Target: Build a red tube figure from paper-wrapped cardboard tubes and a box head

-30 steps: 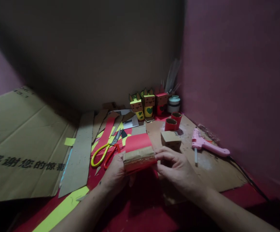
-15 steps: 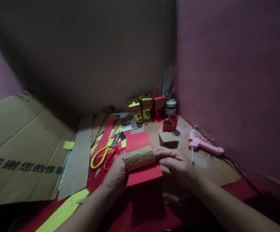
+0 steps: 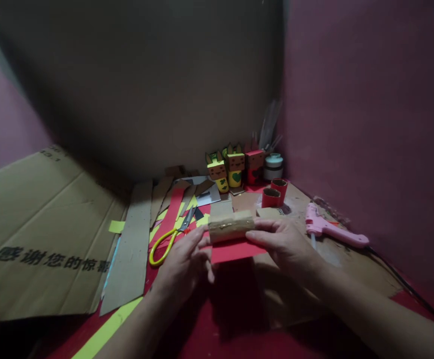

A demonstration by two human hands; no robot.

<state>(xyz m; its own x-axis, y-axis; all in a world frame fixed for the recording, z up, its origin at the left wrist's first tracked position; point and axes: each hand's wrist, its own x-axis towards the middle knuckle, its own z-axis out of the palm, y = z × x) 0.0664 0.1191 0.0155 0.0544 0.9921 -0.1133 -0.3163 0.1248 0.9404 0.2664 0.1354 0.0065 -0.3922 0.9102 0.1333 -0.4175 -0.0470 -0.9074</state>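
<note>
Grasping a cardboard tube by its ends, in left hand and right hand, above the surface, toward its near edge. Best to align red paper squarely, pressing evenly.

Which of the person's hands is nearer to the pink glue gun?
Right. The right hand, at the right end of the cardboard tube, is left of the pink glue gun; the left hand is farther left, at the tube's other end.

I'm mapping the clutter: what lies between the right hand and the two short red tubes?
In the head view, a small box-shaped cardboard piece lies between the right hand and the red tubes, partly hidden by the hand.
</note>
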